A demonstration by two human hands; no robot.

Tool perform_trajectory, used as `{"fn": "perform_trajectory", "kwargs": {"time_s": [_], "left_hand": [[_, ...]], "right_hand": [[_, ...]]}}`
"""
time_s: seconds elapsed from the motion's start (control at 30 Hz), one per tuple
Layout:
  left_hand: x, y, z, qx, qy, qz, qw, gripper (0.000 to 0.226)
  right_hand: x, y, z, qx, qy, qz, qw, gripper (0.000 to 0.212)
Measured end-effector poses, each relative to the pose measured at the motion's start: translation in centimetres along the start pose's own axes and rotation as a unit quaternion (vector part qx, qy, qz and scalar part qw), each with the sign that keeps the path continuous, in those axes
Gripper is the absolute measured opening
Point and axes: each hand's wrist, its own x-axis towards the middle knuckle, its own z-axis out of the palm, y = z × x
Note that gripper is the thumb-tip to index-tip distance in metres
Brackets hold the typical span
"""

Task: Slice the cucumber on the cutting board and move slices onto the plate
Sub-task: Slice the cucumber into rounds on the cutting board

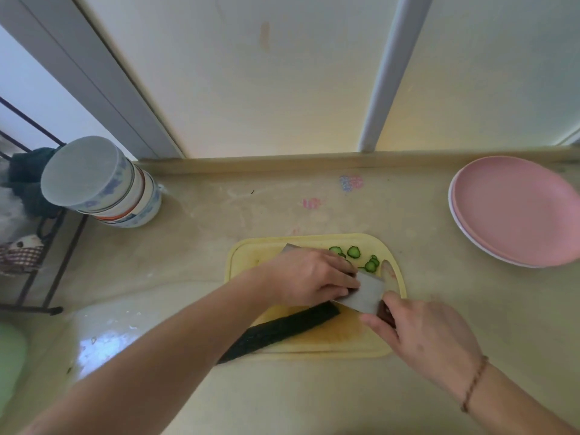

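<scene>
Head view: your right hand (420, 337) grips the cleaver (364, 291) by its handle, your left hand (309, 276) lies curled over its flat, cucumber slices (361, 257) just beyond on the cutting board (351, 343), pink plate (514, 211) well right, nearer your right hand.

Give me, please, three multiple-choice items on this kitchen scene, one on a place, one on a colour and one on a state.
1. Where do the cucumber slices lie?
A. on the cutting board
B. on the top plate
C. in the bowls

2. What colour is the top plate?
A. blue
B. pink
C. black

3. What does the right hand do?
A. hangs idle
B. lifts a plate
C. grips the knife

Key: 1 A, the slices sit at the board's far edge, the plate bare. 2 B, its face is pink. 3 C, its fingers curl round the handle while the left hand rests on the blade.
</scene>
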Motion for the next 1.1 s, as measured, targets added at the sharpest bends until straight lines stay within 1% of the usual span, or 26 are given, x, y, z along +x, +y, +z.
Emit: {"fn": "perform_trajectory", "kwargs": {"time_s": [0.1, 0.23, 0.33, 0.43, 0.53, 0.6, 0.73, 0.77, 0.83, 0.9, 0.93, 0.97, 1.0, 1.03, 1.07, 1.1], "left_hand": [[0.7, -1.1, 0.2, -0.041, -0.009, 0.006, 0.999, 0.031], [1.6, -2.2, 0.8, -0.075, 0.001, -0.013, 0.997, 0.030], [2.4, -2.0, 1.4, -0.085, 0.013, -0.011, 0.996, 0.029], [3.2, -1.2, 1.7, -0.104, 0.022, 0.000, 0.994, 0.028], [3.4, -1.5, 2.1, -0.079, 0.032, 0.018, 0.996, 0.028], [3.2, -2.2, 2.4, -0.053, 0.039, 0.005, 0.998, 0.029], [2.6, -3.2, 3.0, -0.038, 0.059, -0.020, 0.997, 0.025], [2.5, -3.4, 3.2, -0.032, 0.070, -0.024, 0.997, 0.025], [2.3, -3.5, 3.7, -0.016, 0.094, -0.040, 0.995, 0.028], [2.0, -3.2, 3.8, -0.001, 0.138, -0.074, 0.988, 0.032], [1.7, -2.9, 3.7, -0.008, 0.174, -0.110, 0.979, 0.031], [1.2, -2.3, 3.5, -0.026, 0.215, -0.158, 0.964, 0.028], [0.5, -1.6, 3.4, -0.041, 0.251, -0.208, 0.944, 0.024], [-0.3, -0.7, 3.6, -0.046, 0.275, -0.246, 0.928, 0.019], [-1.2, 0.4, 4.0, -0.040, 0.286, -0.267, 0.920, 0.015], [-2.2, 1.6, 4.4, -0.026, 0.284, -0.273, 0.919, 0.013]], "right_hand": [[-0.5, 0.2, 0.3, 0.019, 0.008, 0.003, 1.000, 0.065], [-1.6, 0.5, -0.1, 0.012, -0.004, 0.047, 0.999, 0.057], [-3.0, 1.3, 0.1, -0.005, 0.004, 0.031, 0.999, 0.056], [-4.1, 2.0, 0.0, -0.014, 0.008, 0.048, 0.999, 0.056], [-5.3, 2.8, 0.2, -0.021, 0.019, 0.042, 0.999, 0.057], [-6.0, 3.3, 0.1, -0.016, 0.022, 0.040, 0.999, 0.063], [-7.5, 4.1, -0.1, 0.002, 0.033, 0.046, 0.998, 0.074], [-7.8, 4.3, -0.3, 0.008, 0.022, 0.051, 0.998, 0.074], [-8.5, 4.9, -0.7, 0.035, -0.032, 0.082, 0.996, 0.071], [-9.0, 5.0, -1.9, 0.105, -0.109, 0.148, 0.977, 0.068], [-9.2, 5.1, -2.1, 0.152, -0.106, 0.177, 0.967, 0.073], [-9.4, 5.2, -2.1, 0.195, -0.083, 0.194, 0.958, 0.081], [-9.5, 5.3, -2.1, 0.260, -0.087, 0.214, 0.937, 0.089], [-9.3, 5.3, -2.3, 0.313, -0.104, 0.228, 0.916, 0.094], [-9.0, 5.2, -2.4, 0.357, -0.119, 0.233, 0.897, 0.096], [-8.6, 4.9, -2.7, 0.396, -0.133, 0.231, 0.879, 0.095]]}}
